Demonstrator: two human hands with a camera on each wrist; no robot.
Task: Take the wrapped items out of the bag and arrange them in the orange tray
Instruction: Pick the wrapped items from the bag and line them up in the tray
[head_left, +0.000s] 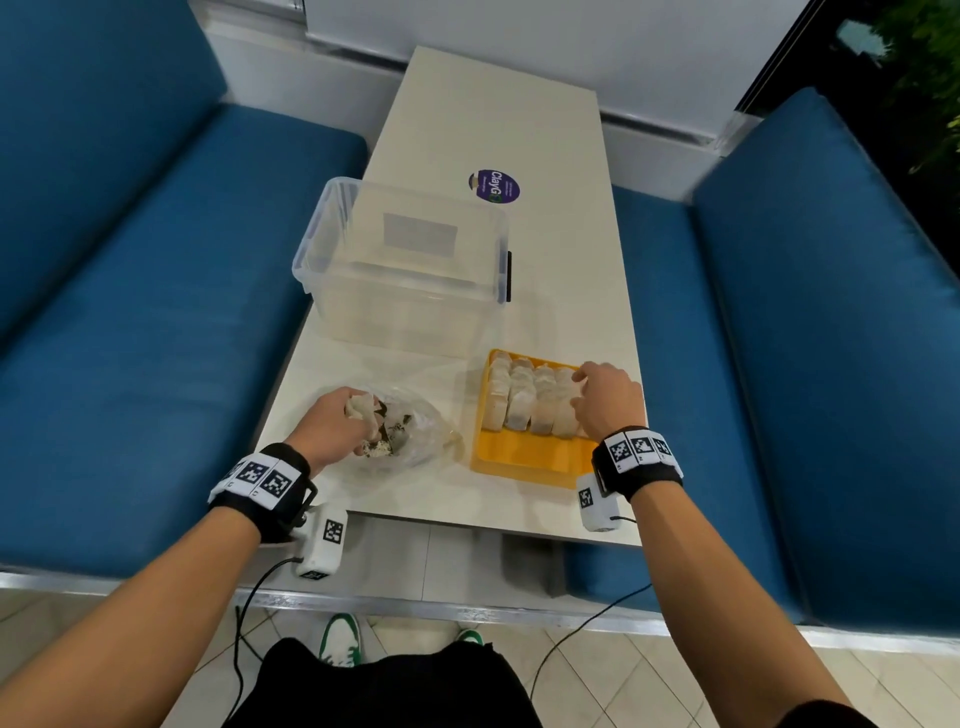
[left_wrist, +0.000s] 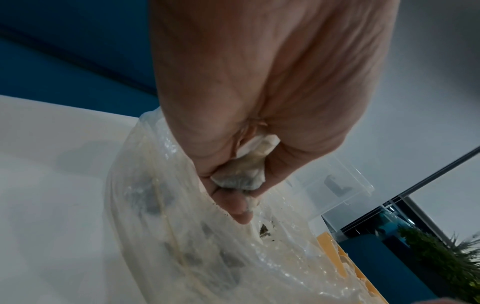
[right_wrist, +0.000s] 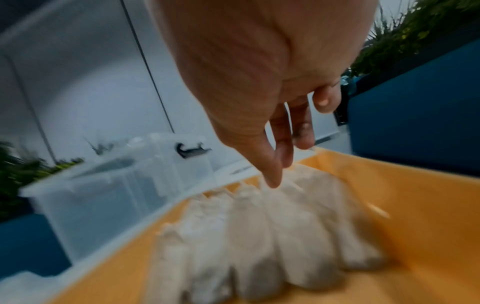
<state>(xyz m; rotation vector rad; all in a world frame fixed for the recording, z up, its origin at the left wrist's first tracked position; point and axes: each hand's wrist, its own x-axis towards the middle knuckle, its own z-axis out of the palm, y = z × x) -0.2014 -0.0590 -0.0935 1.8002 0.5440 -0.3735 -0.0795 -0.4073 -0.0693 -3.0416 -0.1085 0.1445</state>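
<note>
1. A person's left hand (head_left: 332, 422) reaches into a crinkled clear plastic bag (head_left: 415, 436) lying on the pale, smooth surface (head_left: 498, 130); its fingers (left_wrist: 233, 201) are curled around one wrapped item (left_wrist: 246, 166), a soft off-white packet with dark contents showing through the wrap.

2. Dark crumbs and more packets, dim through the film, lie inside the bag, which sits just left of the orange tray (head_left: 524, 457).

3. The right hand (head_left: 608, 397) hangs over the tray's right side with its fingers (right_wrist: 272, 164) loosely extended and holding nothing; the tips are at the far end of the rows, though motion blur hides whether they touch.

4. The wrapped items already in the tray (head_left: 524, 400) stand in four close rows, pale, papery and long in shape, filling the far half of the shallow rectangular plastic tray; its near half shows bare orange floor.

5. Beyond the bag and tray stands a translucent lidded storage box (head_left: 400, 260) with a dark latch on its right side, and a round purple sticker (head_left: 494, 186) lies flat on the surface behind it.

6. Blue cushioned benches (head_left: 130, 312) flank the surface on both sides.
</note>
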